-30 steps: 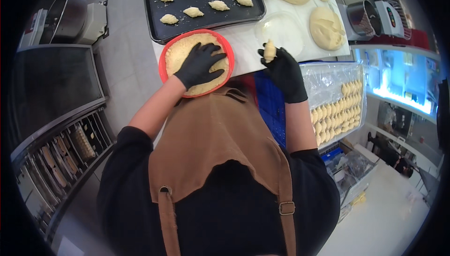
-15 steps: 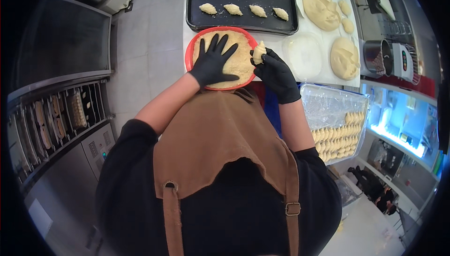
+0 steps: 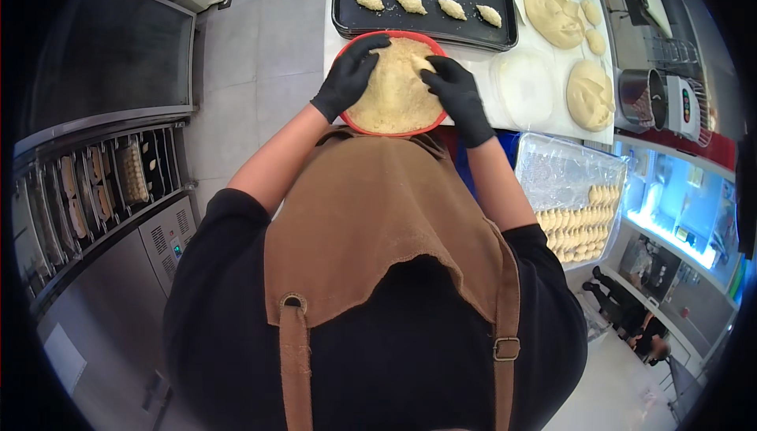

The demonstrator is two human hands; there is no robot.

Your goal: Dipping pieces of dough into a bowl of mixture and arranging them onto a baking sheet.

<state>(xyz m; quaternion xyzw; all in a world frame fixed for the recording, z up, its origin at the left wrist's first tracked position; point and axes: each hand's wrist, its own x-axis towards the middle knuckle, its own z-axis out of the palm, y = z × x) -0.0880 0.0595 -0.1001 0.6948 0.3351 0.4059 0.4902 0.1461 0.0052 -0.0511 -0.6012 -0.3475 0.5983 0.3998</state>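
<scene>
A red-rimmed bowl [image 3: 397, 130] of pale yellow crumbs [image 3: 393, 100] stands at the near edge of the white table. My right hand [image 3: 459, 98], in a black glove, pinches a small shaped dough piece [image 3: 424, 65] just over the crumbs at the bowl's right side. Its fingertips partly cover the dough piece. My left hand [image 3: 349, 78], gloved too, lies along the bowl's left rim with its fingers stretched toward the far side, holding nothing. Beyond the bowl, a black baking tray [image 3: 430, 24] bears several crumb-coated dough pieces [image 3: 410, 3] in two visible rows.
Large dough lumps [image 3: 590, 96] and small dough balls [image 3: 594, 41] lie on the table [image 3: 505, 123] at the right. Nearer is a translucent white tub or lid [image 3: 523, 88]. A plastic-lined crate [image 3: 552, 164] with rows of shaped dough pieces stands low at my right.
My right hand has brought the dough piece left and down to the crumbs. My left hand has moved off the middle of the crumbs to the left rim. The whole view has shifted slightly.
</scene>
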